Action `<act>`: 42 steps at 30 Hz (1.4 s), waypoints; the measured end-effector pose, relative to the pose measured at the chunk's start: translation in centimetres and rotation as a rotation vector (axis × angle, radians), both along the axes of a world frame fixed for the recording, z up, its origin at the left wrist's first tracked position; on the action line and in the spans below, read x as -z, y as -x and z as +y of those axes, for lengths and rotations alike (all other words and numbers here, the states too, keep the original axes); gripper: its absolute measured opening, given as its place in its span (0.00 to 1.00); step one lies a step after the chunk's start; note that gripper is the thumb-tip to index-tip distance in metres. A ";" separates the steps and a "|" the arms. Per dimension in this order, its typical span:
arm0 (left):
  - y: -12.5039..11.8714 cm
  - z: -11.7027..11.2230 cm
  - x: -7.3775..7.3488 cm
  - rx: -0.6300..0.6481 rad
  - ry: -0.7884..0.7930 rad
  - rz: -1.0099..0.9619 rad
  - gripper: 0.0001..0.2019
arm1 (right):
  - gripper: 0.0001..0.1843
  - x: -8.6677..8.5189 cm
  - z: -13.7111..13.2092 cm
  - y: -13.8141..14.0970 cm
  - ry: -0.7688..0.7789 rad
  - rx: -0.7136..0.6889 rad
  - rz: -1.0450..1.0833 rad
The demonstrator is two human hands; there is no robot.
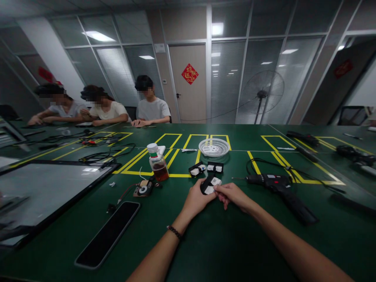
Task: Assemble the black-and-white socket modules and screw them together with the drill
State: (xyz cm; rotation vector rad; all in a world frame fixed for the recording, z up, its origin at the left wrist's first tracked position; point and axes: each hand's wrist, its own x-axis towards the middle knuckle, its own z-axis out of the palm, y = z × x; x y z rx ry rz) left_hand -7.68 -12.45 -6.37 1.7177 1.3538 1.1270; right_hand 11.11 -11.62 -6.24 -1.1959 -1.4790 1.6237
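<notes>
A small black-and-white part sits low over the green surface, just in front of the person and between both hands. The left hand cups it from the left with its fingers curled around the black body, while the right hand meets it from the right, its fingers pinching the white edge. Just beyond lie two similar parts, side by side and apart from the held one, and further back a white perforated dish. To the right, near the right hand, rests a black power screwdriver with its cord looping away. To the left stand a capped bottle of amber liquid, a small round component on wires and a dark phone. Three other people sit at the far left end. The grip looks light and fingertip-only, so the part could slip or twist free; a wide elbow movement might also nudge the screwdriver or catch its cord.
</notes>
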 end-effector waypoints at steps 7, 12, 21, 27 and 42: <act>-0.2 0.4 0.9 0.041 0.132 -0.118 0.29 | 0.28 0.8 0.0 0.4 -0.009 0.036 0.038; -0.5 0.7 1.4 0.093 0.185 -0.202 0.29 | 0.28 0.9 0.0 0.4 -0.007 0.047 0.058; -0.8 0.7 1.4 0.177 0.206 -0.265 0.27 | 0.28 0.4 -0.2 0.4 0.104 0.060 0.122; -1.0 0.4 0.7 0.252 0.264 -0.389 0.25 | 0.26 0.4 -0.3 0.2 0.197 0.074 0.236; -0.9 0.3 0.3 0.253 0.416 -0.582 0.21 | 0.29 -0.3 -0.7 0.4 0.217 0.092 0.348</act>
